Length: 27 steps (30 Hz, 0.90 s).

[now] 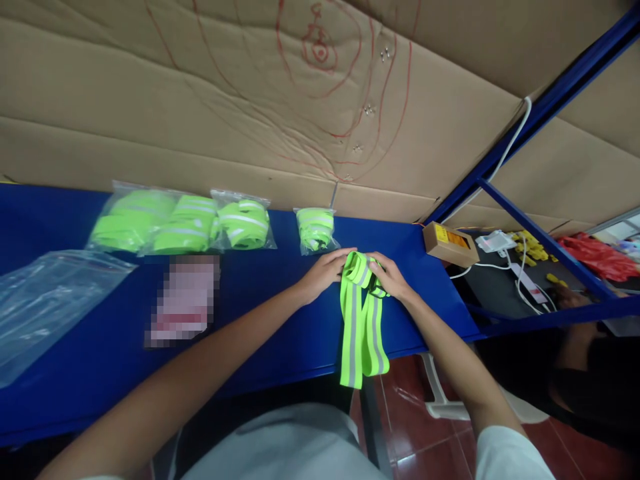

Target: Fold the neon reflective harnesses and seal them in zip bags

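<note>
A neon-green reflective strap [353, 333] with a grey stripe is held between my two hands over the blue table. Its top is looped into a loose roll, while two lengths hang down past the table's front edge. My left hand [325, 272] grips the roll from the left, its fingertips partly hidden behind it. On the other side, my right hand [390, 275] is closed on the strap, thumb on the front, beside a black buckle [376, 288]. Just behind my hands lies a clear bag [316, 229] with a rolled green strap in it.
More bagged green straps [185, 223] line the back of the blue table [260, 293]. Clear plastic bags [55, 300] and a pixelated pink item [184, 300] lie left. At right are a cardboard box [450, 245], a blue frame bar [545, 237], cables and another person's arm [575, 343].
</note>
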Each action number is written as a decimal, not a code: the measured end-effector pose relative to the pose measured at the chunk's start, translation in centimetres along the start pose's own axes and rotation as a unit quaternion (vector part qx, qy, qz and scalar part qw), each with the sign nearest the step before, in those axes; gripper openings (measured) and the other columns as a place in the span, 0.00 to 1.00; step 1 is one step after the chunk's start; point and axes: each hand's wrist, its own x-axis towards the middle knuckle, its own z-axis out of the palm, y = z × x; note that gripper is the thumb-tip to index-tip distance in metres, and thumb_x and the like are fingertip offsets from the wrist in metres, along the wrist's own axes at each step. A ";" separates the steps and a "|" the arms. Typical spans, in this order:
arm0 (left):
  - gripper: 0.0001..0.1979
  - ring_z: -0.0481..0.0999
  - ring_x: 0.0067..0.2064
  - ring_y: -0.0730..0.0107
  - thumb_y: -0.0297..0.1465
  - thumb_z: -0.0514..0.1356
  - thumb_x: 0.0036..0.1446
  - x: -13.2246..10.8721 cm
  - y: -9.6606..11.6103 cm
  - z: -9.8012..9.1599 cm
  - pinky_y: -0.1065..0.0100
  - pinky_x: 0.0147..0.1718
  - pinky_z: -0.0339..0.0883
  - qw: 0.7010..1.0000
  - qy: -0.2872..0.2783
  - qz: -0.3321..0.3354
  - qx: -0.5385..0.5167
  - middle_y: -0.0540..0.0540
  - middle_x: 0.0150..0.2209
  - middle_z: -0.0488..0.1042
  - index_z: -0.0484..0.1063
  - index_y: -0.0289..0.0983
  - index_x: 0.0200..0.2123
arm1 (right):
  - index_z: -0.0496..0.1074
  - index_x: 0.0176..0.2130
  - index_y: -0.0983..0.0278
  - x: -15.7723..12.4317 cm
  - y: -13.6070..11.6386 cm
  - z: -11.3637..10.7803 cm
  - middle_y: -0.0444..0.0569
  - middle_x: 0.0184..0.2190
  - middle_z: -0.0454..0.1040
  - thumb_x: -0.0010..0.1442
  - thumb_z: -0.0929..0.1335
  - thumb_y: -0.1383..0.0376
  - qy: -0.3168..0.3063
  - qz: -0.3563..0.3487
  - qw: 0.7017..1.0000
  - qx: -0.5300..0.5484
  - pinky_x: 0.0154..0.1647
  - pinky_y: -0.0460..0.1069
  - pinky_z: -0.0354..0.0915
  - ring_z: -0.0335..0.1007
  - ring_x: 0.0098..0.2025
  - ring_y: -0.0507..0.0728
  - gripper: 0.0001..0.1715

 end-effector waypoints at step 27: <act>0.01 0.82 0.40 0.60 0.26 0.62 0.50 -1.9 0.4 1.4 0.56 0.47 0.76 0.960 -0.105 -0.143 -0.218 0.40 0.35 0.80 0.72 0.35 0.29 | 0.78 0.41 0.62 0.5 -1.0 0.8 0.49 0.37 0.79 0.61 0.68 0.38 0.102 0.075 0.992 0.012 0.44 0.54 0.70 0.73 0.39 0.60 0.31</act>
